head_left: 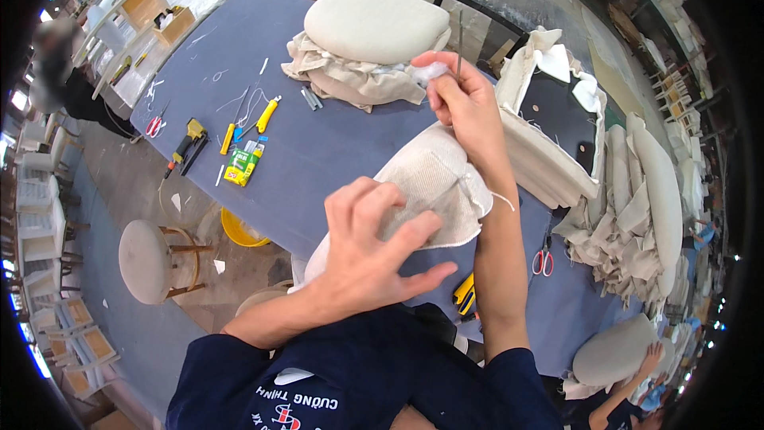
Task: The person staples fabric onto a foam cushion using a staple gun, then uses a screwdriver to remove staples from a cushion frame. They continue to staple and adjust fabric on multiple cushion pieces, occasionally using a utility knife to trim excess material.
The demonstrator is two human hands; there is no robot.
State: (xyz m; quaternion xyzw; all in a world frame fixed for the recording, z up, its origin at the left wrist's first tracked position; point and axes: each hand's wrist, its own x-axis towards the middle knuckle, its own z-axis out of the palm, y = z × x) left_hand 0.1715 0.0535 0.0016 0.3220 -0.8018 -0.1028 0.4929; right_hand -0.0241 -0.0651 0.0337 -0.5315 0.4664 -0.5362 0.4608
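A beige fabric-covered cushion piece (426, 179) lies tilted at the near table edge, in front of my body. Over it my left hand (370, 227) is spread, fingers apart and holding nothing; whether its fingertips touch the fabric I cannot tell. Beyond the piece, my right hand (465, 99) is closed, with a tuft of white stuffing (430, 72) at its fingers. A thin dark metal rod (460, 36) sticks up out of the same hand. My right forearm runs along the right side of the fabric piece.
Padded seats (374, 20) are stacked on loose fabric at the back. An upholstered frame (549, 151) stands at right, near red-handled scissors (543, 261). A staple gun (188, 146), yellow cutters (269, 115) and a small green-yellow box (243, 166) lie left. A stool (145, 261) stands beside the table.
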